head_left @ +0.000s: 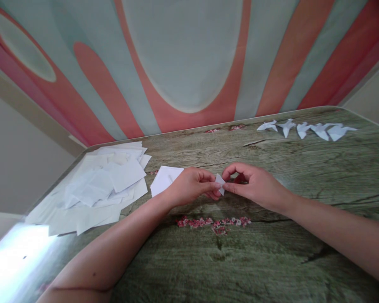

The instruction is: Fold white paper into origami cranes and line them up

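A small piece of folded white paper (pixel 220 183) is held between both hands, just above the table. My left hand (pixel 196 184) pinches its left side with thumb and fingers. From the other side my right hand (pixel 252 184) grips it between thumb and index finger, the remaining fingers curled. Partly behind my left wrist lies a short stack of white paper squares (pixel 164 179).
A large loose heap of white paper sheets (pixel 126 174) spreads over the table's left side. Several folded white paper birds (pixel 303 129) stand in a row at the back right. The wood-patterned table (pixel 255 256) meets a striped wall covering (pixel 189 118) behind.
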Demonstrator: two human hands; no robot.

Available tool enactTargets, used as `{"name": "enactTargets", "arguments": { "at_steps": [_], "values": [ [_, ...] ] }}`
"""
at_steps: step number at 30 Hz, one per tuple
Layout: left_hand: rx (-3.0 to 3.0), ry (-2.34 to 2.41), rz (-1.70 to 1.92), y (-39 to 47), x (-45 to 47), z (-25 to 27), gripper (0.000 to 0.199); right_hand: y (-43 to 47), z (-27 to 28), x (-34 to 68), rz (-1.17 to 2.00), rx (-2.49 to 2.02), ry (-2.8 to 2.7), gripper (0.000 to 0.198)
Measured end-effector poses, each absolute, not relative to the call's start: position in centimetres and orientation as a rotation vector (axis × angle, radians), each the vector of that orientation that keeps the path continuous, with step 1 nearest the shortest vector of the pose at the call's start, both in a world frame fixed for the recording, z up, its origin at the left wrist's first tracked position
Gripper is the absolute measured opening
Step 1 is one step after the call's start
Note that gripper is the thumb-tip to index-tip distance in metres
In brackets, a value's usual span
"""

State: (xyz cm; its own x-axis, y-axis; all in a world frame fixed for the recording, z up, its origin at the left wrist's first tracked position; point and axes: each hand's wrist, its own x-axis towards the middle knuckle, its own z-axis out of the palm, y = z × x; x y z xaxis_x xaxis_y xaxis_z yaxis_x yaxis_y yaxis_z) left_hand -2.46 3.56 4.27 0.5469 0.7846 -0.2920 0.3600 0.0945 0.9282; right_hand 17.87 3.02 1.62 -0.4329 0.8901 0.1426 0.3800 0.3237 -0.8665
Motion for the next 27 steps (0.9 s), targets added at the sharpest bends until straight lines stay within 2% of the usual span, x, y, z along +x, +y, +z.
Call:
{"name": "enactTargets", "arguments": {
  "at_steps": [5,10,12,14,21,27],
  "values": [
    [1.820,1.097,0.372,3.3,-2.5,4.7,0.028,2.6,1.6,17.6,0.807,-0.988,-2.008,0.021],
    [1.917,1.121,0.373,3.3,-2.5,4.6,0.026,2.6,1.3,17.7,0.646,-0.936,-2.072,0.027],
    [1.926,1.106,0.414,3.2,-2.3,4.4,0.020,2.7,1.2,17.8,0.589,-0.933,-2.089,0.025],
    [1.875,1.083,0.478,3.2,-1.9,3.9,0.013,2.7,1.1,17.8,0.542,-0.947,-2.099,0.024],
    [1.540,1.128,0.563,3.3,-1.3,2.8,0.008,3.0,0.5,18.1,0.325,-0.856,-2.108,0.022],
    [1.380,1.162,0.624,3.3,-1.2,3.2,0.012,3.1,0.8,18.2,0.188,-0.799,-2.085,0.019]
  ]
}}
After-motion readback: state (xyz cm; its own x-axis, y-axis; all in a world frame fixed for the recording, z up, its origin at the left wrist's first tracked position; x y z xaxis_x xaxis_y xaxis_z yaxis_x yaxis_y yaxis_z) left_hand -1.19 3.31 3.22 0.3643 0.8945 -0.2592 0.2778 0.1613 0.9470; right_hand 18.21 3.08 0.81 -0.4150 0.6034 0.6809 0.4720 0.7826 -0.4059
